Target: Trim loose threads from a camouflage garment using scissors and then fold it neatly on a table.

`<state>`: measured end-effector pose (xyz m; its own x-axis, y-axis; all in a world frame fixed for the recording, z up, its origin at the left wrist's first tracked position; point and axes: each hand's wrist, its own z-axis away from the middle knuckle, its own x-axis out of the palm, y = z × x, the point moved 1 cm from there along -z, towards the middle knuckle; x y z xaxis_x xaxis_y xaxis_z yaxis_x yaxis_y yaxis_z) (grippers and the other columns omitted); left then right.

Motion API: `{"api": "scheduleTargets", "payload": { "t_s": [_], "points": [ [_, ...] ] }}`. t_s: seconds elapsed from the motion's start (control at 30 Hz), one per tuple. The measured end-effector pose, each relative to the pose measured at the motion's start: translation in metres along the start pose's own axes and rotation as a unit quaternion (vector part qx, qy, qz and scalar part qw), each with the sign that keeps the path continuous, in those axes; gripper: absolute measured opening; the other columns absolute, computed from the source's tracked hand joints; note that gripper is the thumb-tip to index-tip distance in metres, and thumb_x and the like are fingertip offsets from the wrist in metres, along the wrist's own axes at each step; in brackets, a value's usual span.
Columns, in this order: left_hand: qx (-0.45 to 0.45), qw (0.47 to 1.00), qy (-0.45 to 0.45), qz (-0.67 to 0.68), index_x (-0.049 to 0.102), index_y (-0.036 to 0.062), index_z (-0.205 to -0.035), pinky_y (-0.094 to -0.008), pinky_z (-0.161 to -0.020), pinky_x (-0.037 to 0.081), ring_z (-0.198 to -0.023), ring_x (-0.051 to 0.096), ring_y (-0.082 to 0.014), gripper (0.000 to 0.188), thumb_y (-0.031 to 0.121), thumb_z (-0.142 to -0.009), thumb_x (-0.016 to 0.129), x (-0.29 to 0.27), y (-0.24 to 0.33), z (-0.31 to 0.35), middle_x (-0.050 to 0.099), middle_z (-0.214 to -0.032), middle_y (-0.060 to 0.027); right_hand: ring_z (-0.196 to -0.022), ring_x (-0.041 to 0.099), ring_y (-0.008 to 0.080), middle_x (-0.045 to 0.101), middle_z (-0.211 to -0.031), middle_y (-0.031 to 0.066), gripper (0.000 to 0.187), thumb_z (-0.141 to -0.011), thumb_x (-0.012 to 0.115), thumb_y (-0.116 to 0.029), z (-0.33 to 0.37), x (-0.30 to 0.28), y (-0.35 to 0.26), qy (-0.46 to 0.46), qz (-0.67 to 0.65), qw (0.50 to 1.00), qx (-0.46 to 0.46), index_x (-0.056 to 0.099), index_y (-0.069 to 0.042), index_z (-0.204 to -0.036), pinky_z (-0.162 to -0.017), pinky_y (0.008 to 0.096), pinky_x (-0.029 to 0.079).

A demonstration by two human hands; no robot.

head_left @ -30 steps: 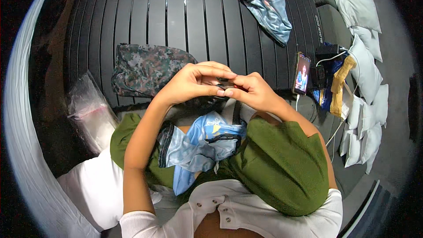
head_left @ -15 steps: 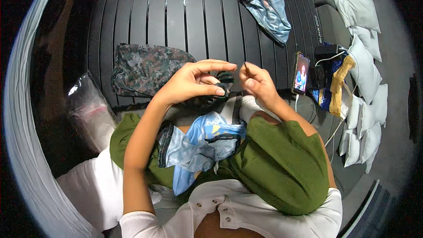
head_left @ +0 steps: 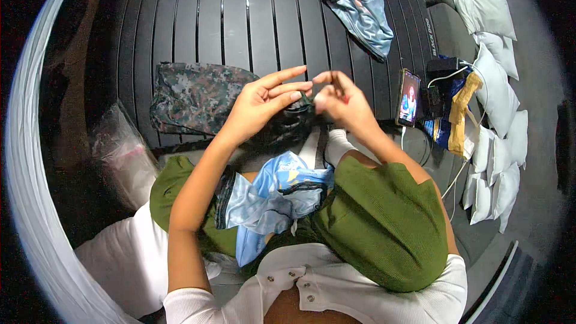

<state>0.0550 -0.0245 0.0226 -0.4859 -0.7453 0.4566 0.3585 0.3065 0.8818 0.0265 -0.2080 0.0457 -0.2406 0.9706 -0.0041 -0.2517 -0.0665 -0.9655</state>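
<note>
My left hand (head_left: 261,105) has its thumb and fingers closed on the edge of a bunched dark cloth (head_left: 295,121). Close to its fingertips, my right hand (head_left: 347,105) is curled with thumb and forefinger pinched; whatever sits in that pinch is too small and blurred to make out. A camouflage cloth (head_left: 195,96) lies left of the dark one, on the slatted black table; whether the two are one piece I cannot tell. Across my lap rests a crumpled light-blue garment (head_left: 270,195) with dark trim.
Another light-blue garment (head_left: 363,15) lies at the table's far right. A phone (head_left: 409,99) stands upright right of my hands, with a white cable and a blue-and-gold packet (head_left: 459,114) beside it. White cushions (head_left: 495,96) line the right side. A clear plastic bag (head_left: 123,156) is at left.
My right hand has turned and its fingers have come in toward the left fingertips. The left hand has tipped slightly upward, still on the dark cloth.
</note>
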Motion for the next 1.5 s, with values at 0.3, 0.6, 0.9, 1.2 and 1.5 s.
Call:
{"api": "scheduleTargets", "payload": {
  "t_s": [0.3, 0.6, 0.9, 1.2, 1.5],
  "points": [
    [-0.017, 0.99, 0.026, 0.138, 0.028, 0.0044, -0.134, -0.0215, -0.086, 0.039, -0.107, 0.049, -0.012, 0.056, 0.006, -0.084, 0.052, 0.016, -0.029, 0.003, 0.042, -0.13, -0.0117, -0.04, 0.035, 0.0014, 0.056, -0.066, -0.0004, 0.015, -0.079, 0.056, -0.008, -0.006, -0.007, 0.02, 0.071, -0.063, 0.992, 0.084, 0.053, -0.004, -0.093, -0.035, 0.0172, 0.022],
    [0.095, 0.911, 0.214, -0.34, 0.049, 0.0028, -0.118, -0.0306, -0.093, 0.036, -0.113, 0.046, -0.0199, 0.037, 0.02, -0.086, 0.051, -0.081, 0.029, 0.011, 0.05, -0.122, -0.0128, -0.035, 0.032, 0.0048, 0.053, -0.06, 0.0003, 0.006, -0.079, 0.055, -0.012, -0.005, -0.049, 0.046, 0.165, -0.12, 0.97, 0.13, 0.053, -0.007, -0.076, -0.034, 0.0198, 0.023],
    [-0.123, 0.623, 0.477, -0.608, 0.057, -0.0009, -0.103, -0.0381, -0.085, 0.041, -0.099, 0.053, -0.0355, 0.052, 0.044, -0.079, 0.055, -0.198, 0.034, 0.08, 0.057, -0.103, -0.022, -0.06, 0.046, 0.0064, 0.054, -0.079, 0.0022, 0.004, -0.078, 0.051, -0.005, -0.014, -0.069, 0.072, 0.191, 0.111, 0.975, 0.019, 0.047, -0.006, -0.08, -0.055, 0.0182, 0.036],
    [-0.139, 0.757, 0.43, -0.472, 0.06, -0.0005, -0.09, -0.0238, -0.067, 0.042, -0.069, 0.051, -0.0115, 0.05, 0.044, -0.069, 0.069, -0.212, 0.014, 0.077, 0.057, -0.073, -0.0052, -0.077, 0.052, 0.0108, 0.056, -0.093, 0.0042, 0.04, -0.075, 0.063, -0.013, -0.03, -0.035, 0.035, 0.048, 0.306, 0.948, -0.073, 0.05, -0.002, -0.111, -0.071, 0.0235, 0.042],
    [-0.125, 0.891, 0.323, -0.294, 0.056, 0.006, -0.075, -0.0195, -0.055, 0.032, -0.061, 0.041, -0.0034, 0.022, 0.025, -0.076, 0.066, -0.18, 0.058, 0.097, 0.049, -0.066, 0.0047, -0.048, 0.041, 0.0085, 0.046, -0.06, 0.0013, 0.029, -0.075, 0.064, -0.025, -0.054, -0.069, 0.037, -0.017, 0.216, 0.976, -0.028, 0.054, -0.002, -0.089, -0.043, 0.0245, 0.033]
  ]
}}
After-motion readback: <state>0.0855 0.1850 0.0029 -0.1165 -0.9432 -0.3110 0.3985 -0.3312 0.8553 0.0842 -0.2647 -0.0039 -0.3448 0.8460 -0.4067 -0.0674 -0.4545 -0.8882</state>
